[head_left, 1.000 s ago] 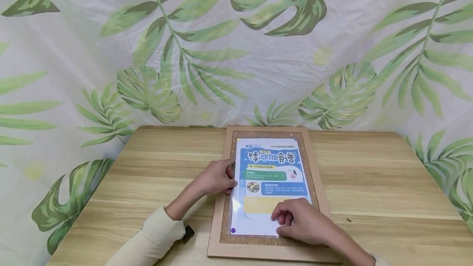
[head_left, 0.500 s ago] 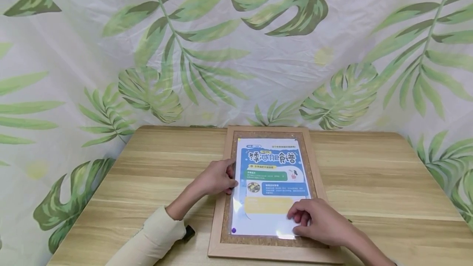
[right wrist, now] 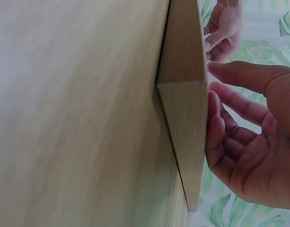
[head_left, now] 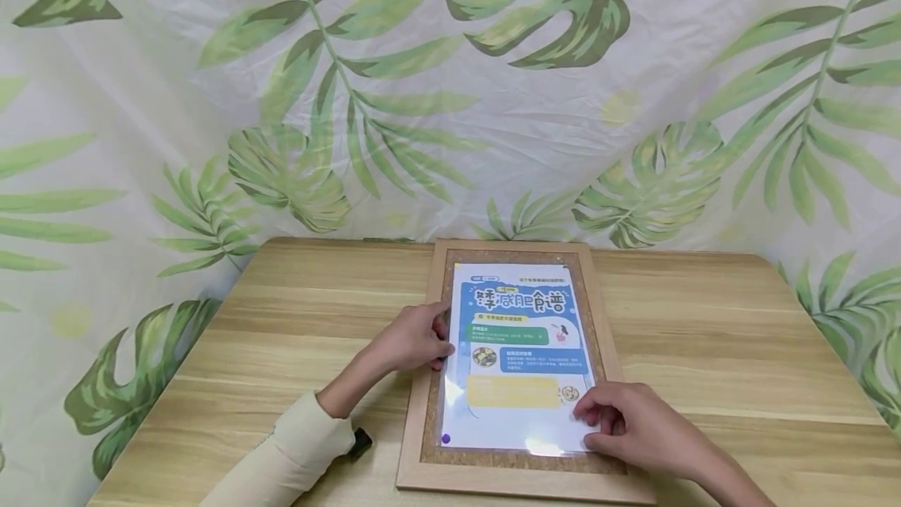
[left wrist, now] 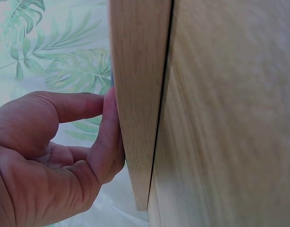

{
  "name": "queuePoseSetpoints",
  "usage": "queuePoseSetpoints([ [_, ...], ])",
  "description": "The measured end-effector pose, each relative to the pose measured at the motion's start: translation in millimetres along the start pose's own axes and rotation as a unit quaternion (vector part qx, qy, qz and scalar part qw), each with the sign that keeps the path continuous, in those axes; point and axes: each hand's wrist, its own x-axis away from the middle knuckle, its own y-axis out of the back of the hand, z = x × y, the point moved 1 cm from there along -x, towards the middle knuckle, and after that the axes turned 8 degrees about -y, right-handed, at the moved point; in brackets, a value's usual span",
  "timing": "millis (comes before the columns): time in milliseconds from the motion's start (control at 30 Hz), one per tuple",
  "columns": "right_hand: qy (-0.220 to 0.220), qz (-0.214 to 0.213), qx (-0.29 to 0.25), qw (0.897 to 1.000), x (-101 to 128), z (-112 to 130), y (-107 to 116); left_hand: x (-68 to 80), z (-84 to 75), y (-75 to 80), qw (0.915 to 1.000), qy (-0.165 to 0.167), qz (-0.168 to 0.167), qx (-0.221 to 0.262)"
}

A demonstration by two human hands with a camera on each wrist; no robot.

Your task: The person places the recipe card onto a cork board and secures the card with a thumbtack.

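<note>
A printed sheet (head_left: 521, 429) in a glossy clear cover lies on a cork board with a wooden frame (head_left: 417, 444). My left hand (head_left: 415, 337) rests at the sheet's left edge, thumb on the margin; its fingers touch the frame side in the left wrist view. At the sheet's lower right corner is my right hand (head_left: 637, 430), its fingers loosely bent and the thumb apart from them. Nothing shows between those fingers, and they hide the corner. A purple pushpin (head_left: 446, 439) sits in the lower left corner. Small pins mark both top corners, yellow (head_left: 457, 265) and dark (head_left: 566, 266).
The board lies on a wood-grain table (head_left: 704, 335), its far end close to a leaf-print curtain (head_left: 422, 100). A small black object (head_left: 361, 444) lies beside the left sleeve (head_left: 310, 436).
My right hand has slid rightward along the sheet's lower edge to the corner, uncovering a small round picture. The left hand stays where it was.
</note>
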Motion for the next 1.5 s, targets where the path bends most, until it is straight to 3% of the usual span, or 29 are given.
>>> queuePoseSetpoints([
  [533,0.026,-0.042,-0.013,0.999,14.6,-25.5,18.1,-0.6,2.2,-0.5,0.9999,0.0,0.001,0.011],
  [833,-0.014,-0.081,0.016,0.996,29.7,-46.9,34.6,-0.1,1.2,-0.5,0.9999,0.001,0.001,0.016],
  [1067,-0.053,-0.078,0.026,0.995,36.4,-56.9,43.8,0.4,0.5,0.4,0.9999,0.003,0.0,0.013],
  [1500,-0.048,-0.074,0.02,0.996,48.0,-73.2,52.7,1.4,0.3,0.8,1.0,-0.005,-0.002,0.003],
])
